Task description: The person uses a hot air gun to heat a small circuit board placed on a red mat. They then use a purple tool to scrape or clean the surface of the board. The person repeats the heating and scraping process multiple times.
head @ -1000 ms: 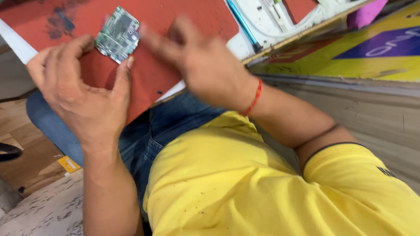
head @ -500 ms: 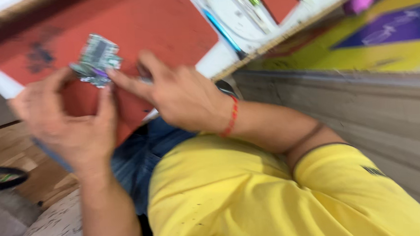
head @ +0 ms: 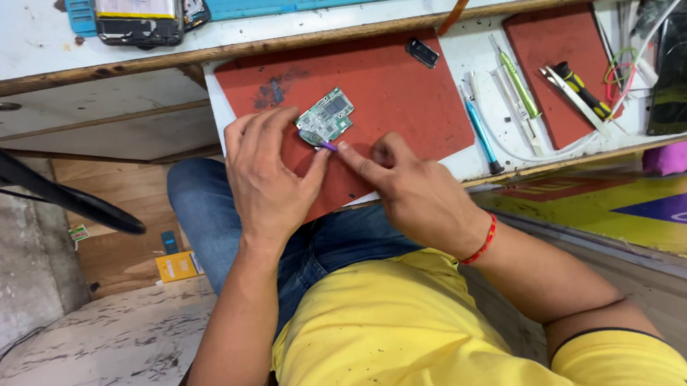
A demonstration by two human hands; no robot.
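A small green circuit board [head: 326, 115] lies on a red work mat [head: 390, 103] at the front of the bench. My left hand [head: 267, 182] rests on the mat with its fingertips pinching the board's near edge. My right hand [head: 415, 192] is just to the right, its index finger and thumb pinched on a tiny purple piece [head: 328, 146] that touches the board's lower corner. A red thread band is on my right wrist.
A small black part [head: 422, 52] lies on the mat's far side. To the right lie a blue pen tool [head: 483, 137], a green screwdriver [head: 518, 83], tweezers and a second red mat [head: 554, 61]. A disassembled phone [head: 138, 15] sits on a blue mat behind.
The view has swung and steadied, so the whole bench now shows. The board has come down from my raised hands to the mat, and my right fingers now pinch a purple piece at its corner.
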